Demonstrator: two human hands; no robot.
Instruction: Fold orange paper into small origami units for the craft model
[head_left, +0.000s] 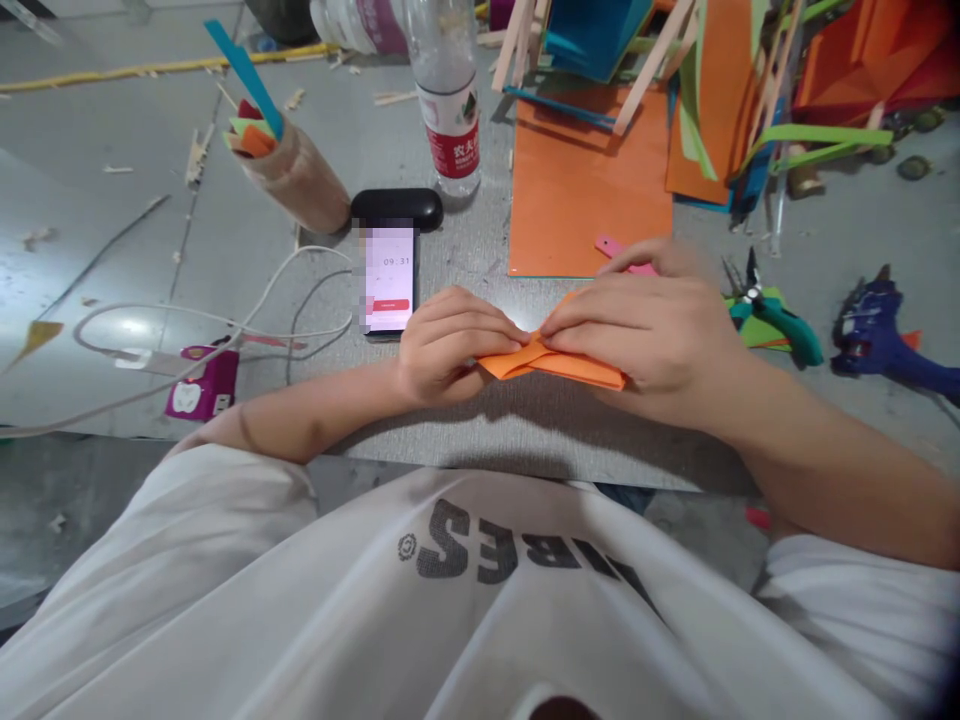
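Between my two hands is a folded piece of orange paper point(589, 369), held just above the near edge of the table. My left hand point(454, 345) is closed on its left end, fingertips near the middle fold. My right hand point(652, 320) pinches it from the right, with the fingers over the top. Part of the paper is hidden under the fingers. Just beyond my right hand, a pink strip point(615, 248) lies partly on a flat orange sheet point(585, 190).
A phone point(391, 275), a black case point(397, 208), a water bottle point(454, 130) and a wooden cup point(300, 185) stand or lie ahead. Teal-handled pliers point(784, 320) and a blue glue gun point(877, 330) are at right. A white cable point(187, 308) loops at left.
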